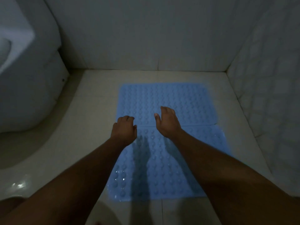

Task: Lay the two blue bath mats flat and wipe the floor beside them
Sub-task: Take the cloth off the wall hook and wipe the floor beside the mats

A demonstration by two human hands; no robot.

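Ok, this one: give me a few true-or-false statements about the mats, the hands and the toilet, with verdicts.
1. The far mat and the near mat, both blue, lie on the floor, one beyond the other. True.
2. The right hand holds a cloth. False: it is open and holds nothing.
3. The toilet stands right of the mats. False: it stands to their left.
4. The left hand, fingers curled, is at the mats' left edge. True.

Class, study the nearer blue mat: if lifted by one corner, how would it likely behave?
Probably floppy: the nearer mat looks thin and lies flush on the floor, so it would likely droop. Possibly slippery: glints on its bumps suggest wetness. Being flat, it should not roll.
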